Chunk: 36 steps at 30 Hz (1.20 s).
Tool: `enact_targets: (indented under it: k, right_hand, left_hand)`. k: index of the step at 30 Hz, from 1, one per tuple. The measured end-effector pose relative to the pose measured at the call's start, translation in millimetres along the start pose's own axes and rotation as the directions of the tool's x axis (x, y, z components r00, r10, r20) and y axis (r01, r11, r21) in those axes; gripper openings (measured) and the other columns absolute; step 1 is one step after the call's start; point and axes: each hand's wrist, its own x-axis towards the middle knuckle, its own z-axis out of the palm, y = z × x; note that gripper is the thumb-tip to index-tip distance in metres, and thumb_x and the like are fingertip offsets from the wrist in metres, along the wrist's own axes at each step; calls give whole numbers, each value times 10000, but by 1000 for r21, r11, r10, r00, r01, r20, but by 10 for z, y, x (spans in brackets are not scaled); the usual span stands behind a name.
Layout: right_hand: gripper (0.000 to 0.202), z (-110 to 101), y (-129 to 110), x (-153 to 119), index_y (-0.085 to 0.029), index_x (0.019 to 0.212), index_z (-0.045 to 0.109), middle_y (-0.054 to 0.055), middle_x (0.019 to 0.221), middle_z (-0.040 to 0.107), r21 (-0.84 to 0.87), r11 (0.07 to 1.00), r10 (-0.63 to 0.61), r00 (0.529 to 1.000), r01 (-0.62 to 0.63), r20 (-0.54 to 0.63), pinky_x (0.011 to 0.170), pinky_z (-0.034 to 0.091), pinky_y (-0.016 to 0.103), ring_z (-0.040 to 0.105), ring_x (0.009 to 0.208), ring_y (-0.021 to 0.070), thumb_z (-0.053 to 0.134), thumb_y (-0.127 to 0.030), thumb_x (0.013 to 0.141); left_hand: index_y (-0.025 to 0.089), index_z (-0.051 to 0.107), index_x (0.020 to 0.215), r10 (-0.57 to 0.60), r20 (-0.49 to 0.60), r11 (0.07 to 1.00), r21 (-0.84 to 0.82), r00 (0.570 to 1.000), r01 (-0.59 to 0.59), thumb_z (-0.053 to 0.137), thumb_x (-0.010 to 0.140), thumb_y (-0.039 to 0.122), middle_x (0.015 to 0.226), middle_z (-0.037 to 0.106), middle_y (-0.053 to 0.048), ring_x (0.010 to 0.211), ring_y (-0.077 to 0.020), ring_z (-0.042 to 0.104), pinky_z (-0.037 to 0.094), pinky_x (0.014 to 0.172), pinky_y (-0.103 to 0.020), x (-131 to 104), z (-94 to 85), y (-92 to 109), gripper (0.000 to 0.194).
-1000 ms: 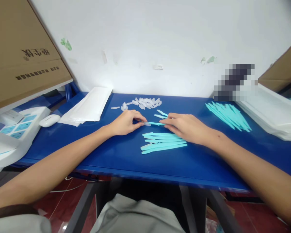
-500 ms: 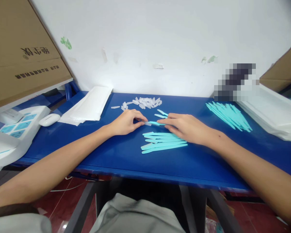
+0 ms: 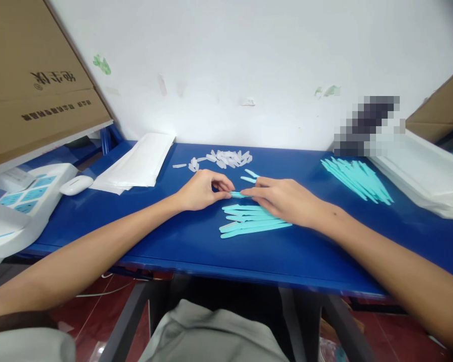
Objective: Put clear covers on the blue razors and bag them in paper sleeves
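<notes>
Between my two hands lies a teal eyebrow razor (image 3: 237, 194), held level just above the blue table. My left hand (image 3: 204, 191) pinches the clear cap at the blade end, mostly covered by thumb and forefinger. My right hand (image 3: 283, 200) is closed round the handle, its fingertips close to my left ones. Nearer to me, a row of several teal razors (image 3: 254, 227) lies flat. Two more razors (image 3: 250, 177) stick out behind my right hand's fingers. Toward the wall is a loose pile of clear plastic caps (image 3: 228, 160).
On the right are a heap of teal razors (image 3: 357, 180) and a stack of clear trays (image 3: 423, 171). White padded envelopes (image 3: 139, 161), a white mouse-shaped object (image 3: 76, 185) and a white device (image 3: 56, 201) are on the left. A cardboard box (image 3: 41, 65) leans above them.
My hands have come closer together, the left shifting slightly right. The clear cap, which stuck out in front of the razor's tip, now appears to sit over its blade end.
</notes>
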Motion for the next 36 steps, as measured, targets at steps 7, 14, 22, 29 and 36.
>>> enact_targets:
  k: [7, 14, 22, 29, 36]
  right_hand:
    - [368, 110, 21, 71, -184, 1305, 686, 97, 980, 689, 74, 997, 6, 995, 2, -101, 622, 401, 280, 633, 760, 185, 461, -233, 1018]
    - [295, 149, 13, 126, -162, 1184, 733, 100, 1007, 724, 150, 988, 55, 988, -34, -143, 714, 453, 306, 667, 865, 213, 525, -262, 1001]
    - [325, 64, 143, 25, -221, 1160, 740, 76, 1037, 703, 78, 978, 202, 965, -192, -168, 669, 413, 309, 654, 867, 219, 483, -348, 1008]
    - [408, 59, 440, -63, -168, 1276, 680, 135, 1083, 653, 93, 928, 371, 913, -360, -171, 754, 464, 370, 648, 925, 272, 414, -331, 1012]
    - [393, 118, 400, -9, -193, 1255, 686, 132, 1123, 683, 41, 928, 373, 918, -371, -135, 699, 450, 352, 659, 914, 265, 405, -298, 1001]
  left_hand:
    - [167, 751, 822, -36, -50, 999, -35, 998, 35, 755, 798, 216, 777, 759, -33, 706, -158, 696, 566, 694, -287, 7, 62, 28, 55]
    - [180, 750, 814, 45, -45, 998, 56, 998, -43, 712, 839, 239, 782, 755, -28, 712, -156, 679, 548, 693, -278, -5, 25, 9, 74]
    - [195, 706, 1190, 240, 87, 877, 407, 967, -255, 499, 1014, 360, 1228, 700, -100, 1140, -242, 642, 498, 998, -388, 4, -155, -74, 318]
    - [179, 733, 1179, 16, -90, 683, 729, 996, 55, 394, 996, 422, 1198, 682, -138, 1130, -308, 623, 489, 953, -405, -60, -825, -461, 456]
    - [193, 737, 1171, -317, -62, 549, 802, 946, 236, 418, 914, 434, 1152, 744, -100, 1013, -293, 674, 478, 837, -331, -130, -1260, -682, 475]
